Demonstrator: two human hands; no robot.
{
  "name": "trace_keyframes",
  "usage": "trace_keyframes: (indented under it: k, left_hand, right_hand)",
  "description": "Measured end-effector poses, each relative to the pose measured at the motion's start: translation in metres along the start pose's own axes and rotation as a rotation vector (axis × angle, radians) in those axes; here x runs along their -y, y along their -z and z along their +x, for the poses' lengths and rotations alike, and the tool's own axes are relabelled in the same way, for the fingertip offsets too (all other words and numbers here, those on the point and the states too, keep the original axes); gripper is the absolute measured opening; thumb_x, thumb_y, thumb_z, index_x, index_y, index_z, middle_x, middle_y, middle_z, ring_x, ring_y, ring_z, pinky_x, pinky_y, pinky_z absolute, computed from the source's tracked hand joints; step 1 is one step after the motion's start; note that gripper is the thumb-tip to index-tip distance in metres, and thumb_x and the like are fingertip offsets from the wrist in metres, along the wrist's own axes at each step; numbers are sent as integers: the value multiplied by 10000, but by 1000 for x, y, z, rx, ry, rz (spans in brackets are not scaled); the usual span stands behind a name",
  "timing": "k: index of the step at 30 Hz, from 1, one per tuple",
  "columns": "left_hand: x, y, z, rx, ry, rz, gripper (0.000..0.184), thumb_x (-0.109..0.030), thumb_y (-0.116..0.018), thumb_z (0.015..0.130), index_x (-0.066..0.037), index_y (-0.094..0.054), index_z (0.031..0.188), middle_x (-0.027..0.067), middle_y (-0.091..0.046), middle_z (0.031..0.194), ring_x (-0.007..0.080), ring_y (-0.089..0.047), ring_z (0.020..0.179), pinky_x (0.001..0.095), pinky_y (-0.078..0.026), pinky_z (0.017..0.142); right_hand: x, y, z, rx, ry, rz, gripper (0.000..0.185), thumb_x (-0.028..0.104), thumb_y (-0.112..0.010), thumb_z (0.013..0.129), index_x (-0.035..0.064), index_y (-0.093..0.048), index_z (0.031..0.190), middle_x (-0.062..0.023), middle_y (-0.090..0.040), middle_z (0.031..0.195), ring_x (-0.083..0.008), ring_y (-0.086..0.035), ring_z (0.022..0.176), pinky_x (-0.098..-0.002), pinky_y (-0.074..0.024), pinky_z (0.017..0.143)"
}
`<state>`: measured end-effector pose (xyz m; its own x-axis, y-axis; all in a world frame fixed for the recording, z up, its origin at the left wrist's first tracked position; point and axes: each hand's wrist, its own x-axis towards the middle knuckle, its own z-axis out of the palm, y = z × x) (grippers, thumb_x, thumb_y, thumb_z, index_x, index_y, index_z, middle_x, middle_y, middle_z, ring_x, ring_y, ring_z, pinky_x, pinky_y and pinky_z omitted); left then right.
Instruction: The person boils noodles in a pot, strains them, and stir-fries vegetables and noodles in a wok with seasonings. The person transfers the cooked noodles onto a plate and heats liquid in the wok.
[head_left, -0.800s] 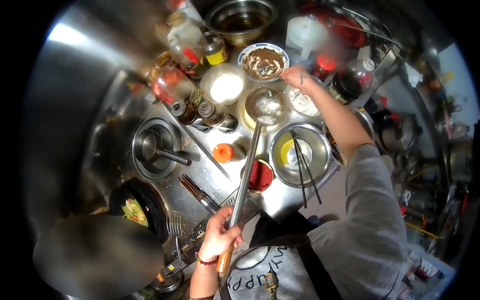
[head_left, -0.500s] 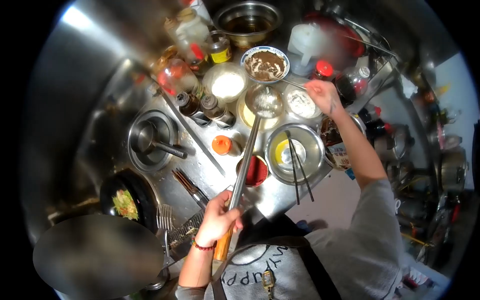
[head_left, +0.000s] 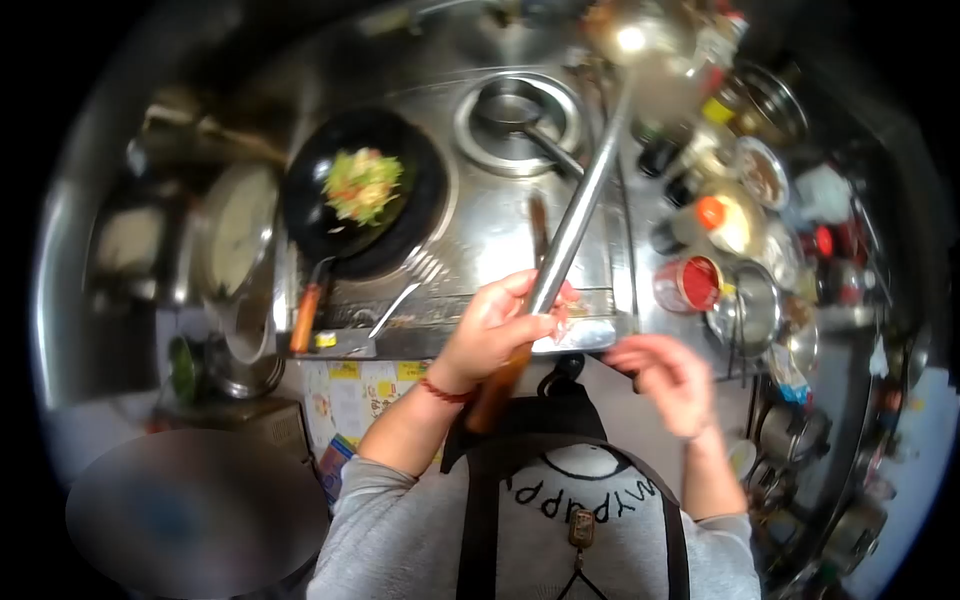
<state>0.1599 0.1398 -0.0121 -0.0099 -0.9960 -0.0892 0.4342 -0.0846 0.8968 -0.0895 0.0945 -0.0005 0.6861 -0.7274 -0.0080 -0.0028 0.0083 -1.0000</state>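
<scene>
My left hand is wrapped around the lower part of a long-handled ladle, near its wooden grip. The ladle slants up to the right, its round metal bowl beyond the stove beside the seasonings. My right hand is low by the counter's front edge, somewhat blurred, with loosely curved fingers and nothing visible in them. On the left burner sits a black wok holding shredded green food with pale and reddish bits. A fork lies at the wok's lower right.
A small pot rests in a round metal basin at the back. To the right are a red-filled container, an orange-capped bottle, a steel bowl with chopsticks and several jars. An orange-handled tool lies by the wok.
My view has swung left toward the stove. My right hand has let go of the thin utensil at the brown-filled bowl and come down. My left hand still grips the ladle, now away from the seasonings.
</scene>
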Motion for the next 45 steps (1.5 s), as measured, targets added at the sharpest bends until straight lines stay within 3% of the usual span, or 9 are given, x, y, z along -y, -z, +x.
trace_keyframes:
  k: [3, 7, 11, 13, 19, 22, 28, 36, 45]
  left_hand:
    - [0, 41, -34, -122, -69, 5, 266, -52, -563, 865, 41, -534, 1112, 77, -567, 1067, 96, -549, 951, 254, -457, 817]
    - [34, 146, -72, -233, -216, 368, 254, -130, -536, 928, -8, -537, 1151, 22, -578, 976, 69, -515, 925, 237, -434, 824]
    - [107, 220, -206, -210, 359, -44, 230, -226, -566, 920, -56, -574, 1074, 14, -615, 911, 103, -591, 842, 235, -493, 722]
    - [204, 268, -250, -540, 718, -328, 201, -191, -583, 900, -53, -579, 1045, 59, -625, 907, 165, -621, 809, 294, -530, 696]
    - [337, 417, -245, -1456, 548, -1225, 333, -226, -613, 841, -45, -513, 1102, 146, -552, 1028, 263, -581, 823, 392, -502, 747]
    - [349, 444, -237, -1090, 70, -1366, 234, -141, -602, 824, -66, -582, 1045, 93, -631, 981, 245, -606, 892, 419, -519, 788]
    - [403, 457, -227, -1327, 203, -1285, 149, -102, -555, 884, -86, -613, 1020, 69, -663, 976, 216, -628, 893, 393, -540, 768]
    - [343, 420, -243, -1227, 343, -1208, 479, -400, -579, 868, -60, -484, 1192, 182, -433, 1310, 331, -441, 1186, 527, -445, 930]
    - [164, 381, -335, -591, 251, -927, 618, -546, -352, 929, 16, -562, 1078, 146, -624, 1009, 257, -600, 889, 364, -500, 741]
  right_hand:
    - [-7, -152, 31, 171, -327, 827, 531, 259, -450, 960, 27, -243, 1390, -144, -552, 1101, -235, -604, 918, -355, -501, 799]
    - [-45, -205, 86, 53, -402, 365, 374, 168, -479, 925, -2, -417, 1253, -122, -601, 826, -188, -570, 490, -309, -458, 421]
    - [-90, -248, 152, 39, -300, -608, 359, 91, -537, 820, -40, -494, 1152, -191, -593, 654, -296, -619, 565, -391, -492, 569]
    - [-119, -262, 163, -43, 182, -921, 386, 65, -511, 813, -25, -468, 1186, -255, -596, 715, -399, -605, 630, -442, -489, 641]
    - [-70, -271, 141, 178, -41, -1338, 490, 37, -568, 806, 5, -434, 1277, -253, -615, 875, -401, -613, 704, -448, -510, 643]
    - [-60, -267, 135, 152, 32, -1131, 450, 83, -553, 850, 1, -429, 1275, -206, -614, 803, -394, -610, 713, -434, -496, 617]
    - [-30, -264, 99, -223, -514, 171, 444, 126, -533, 902, 64, -423, 1328, -23, -491, 699, -96, -405, 420, -223, -318, 368]
    - [-90, -163, 198, -496, -389, -57, 135, 96, -536, 881, 16, -546, 990, 4, -431, 588, -94, -393, 400, -250, -289, 356]
    - [-70, -139, 182, -428, -461, 706, 114, 97, -497, 909, 81, -474, 1020, -43, -496, 704, -61, -377, 460, -180, -287, 373]
